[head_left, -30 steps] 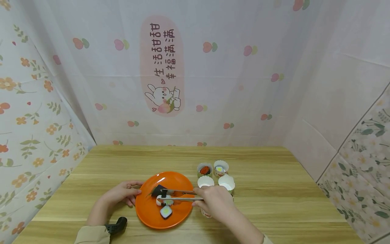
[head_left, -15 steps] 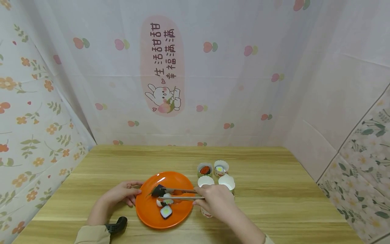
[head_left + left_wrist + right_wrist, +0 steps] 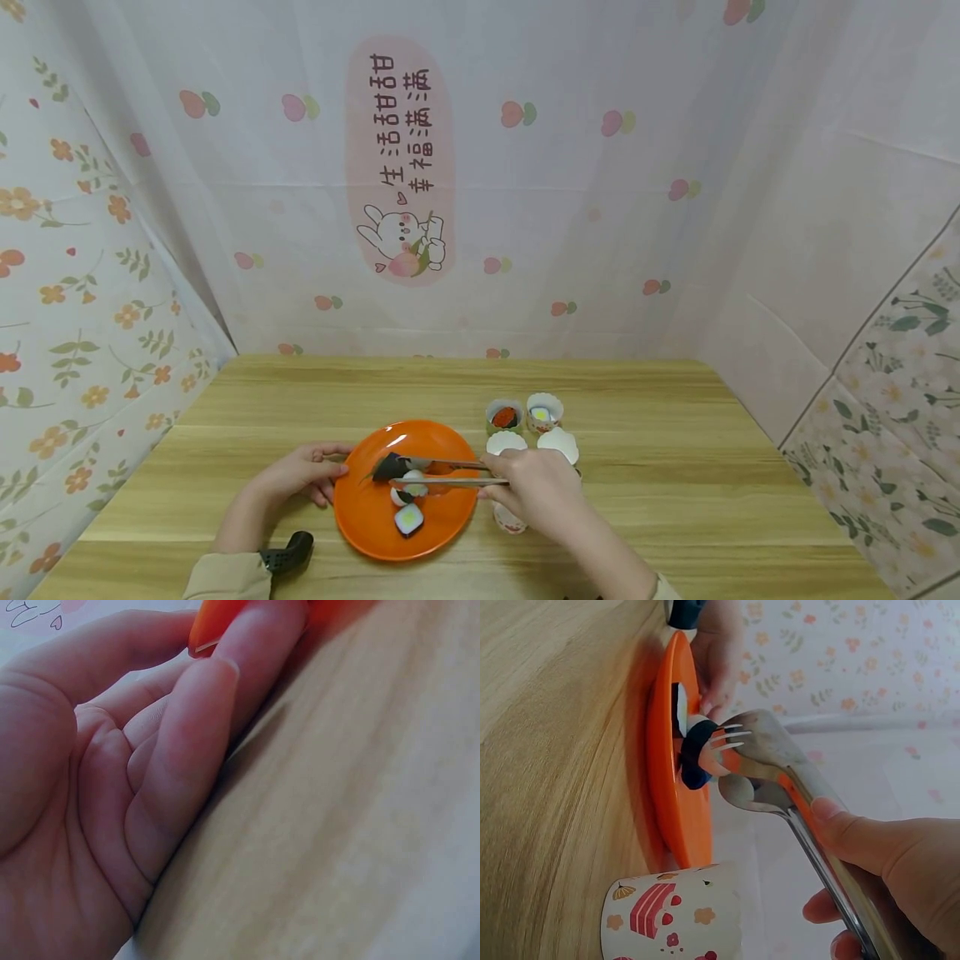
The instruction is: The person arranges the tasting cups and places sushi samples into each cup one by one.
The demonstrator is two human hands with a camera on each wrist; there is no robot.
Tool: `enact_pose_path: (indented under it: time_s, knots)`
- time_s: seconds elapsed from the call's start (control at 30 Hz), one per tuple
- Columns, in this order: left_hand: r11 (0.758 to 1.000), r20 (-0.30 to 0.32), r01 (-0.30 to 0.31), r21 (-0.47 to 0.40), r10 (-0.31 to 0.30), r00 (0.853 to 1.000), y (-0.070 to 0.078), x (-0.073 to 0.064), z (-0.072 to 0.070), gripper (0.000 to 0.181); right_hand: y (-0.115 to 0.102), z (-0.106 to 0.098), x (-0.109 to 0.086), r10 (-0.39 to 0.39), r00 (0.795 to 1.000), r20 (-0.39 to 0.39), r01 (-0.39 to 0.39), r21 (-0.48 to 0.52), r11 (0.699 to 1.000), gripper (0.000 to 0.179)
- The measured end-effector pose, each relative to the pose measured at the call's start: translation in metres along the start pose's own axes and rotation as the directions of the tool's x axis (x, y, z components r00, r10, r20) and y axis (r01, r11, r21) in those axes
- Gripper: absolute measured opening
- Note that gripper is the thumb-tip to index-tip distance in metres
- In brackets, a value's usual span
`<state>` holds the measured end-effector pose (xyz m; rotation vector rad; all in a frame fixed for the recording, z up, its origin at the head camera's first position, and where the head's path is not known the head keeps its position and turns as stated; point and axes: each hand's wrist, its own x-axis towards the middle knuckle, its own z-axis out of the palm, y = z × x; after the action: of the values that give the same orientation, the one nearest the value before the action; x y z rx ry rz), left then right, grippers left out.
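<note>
In the head view, my left hand [image 3: 303, 475] holds the near-left rim of a round orange plate [image 3: 367, 529], thumb at the edge. My right hand [image 3: 536, 492] grips metal tongs [image 3: 468, 481] with one fork-shaped end and one spoon-shaped end, reaching over the plate from the right. The right wrist view puts the fork end [image 3: 757, 739] right at a pale sushi piece with a dark band [image 3: 696, 754]; the spoon end lies beside it. Also on the plate are a dark-wrapped piece [image 3: 388, 467] and a square roll with a yellow-green centre [image 3: 408, 521].
Right of the plate stand several small paper cups. One cup [image 3: 495, 408] holds a red-topped sushi piece, another [image 3: 555, 402] a white roll. A printed cup [image 3: 510, 521] is partly hidden under my right hand. Behind the wooden table [image 3: 637, 392] hangs a patterned curtain [image 3: 585, 225].
The tongs and my right hand have shifted slightly right and away from me. The pale piece at their tips has moved a little to the right. My left hand stays at the plate.
</note>
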<state>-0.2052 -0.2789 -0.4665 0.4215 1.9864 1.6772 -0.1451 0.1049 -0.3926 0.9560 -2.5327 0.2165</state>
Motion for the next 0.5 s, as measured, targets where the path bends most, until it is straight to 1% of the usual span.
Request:
enact_pose_path:
  time_s: [0.13, 0.5]
  knots:
    - [1.000, -0.002, 0.003, 0.001, -0.003, 1.000, 0.0001, -0.0003, -0.0003, 0.054, 0.0005, -0.0006, -0.0001, 0.001, 1.000, 0.001, -0.001, -0.002, 1.000, 0.038]
    - [1.000, -0.011, 0.027, -0.001, -0.027, 1.000, 0.0011, -0.0004, -0.0002, 0.055, 0.0020, -0.0033, -0.0010, 0.002, 0.999, -0.035, -0.001, 0.007, 1.000, 0.034]
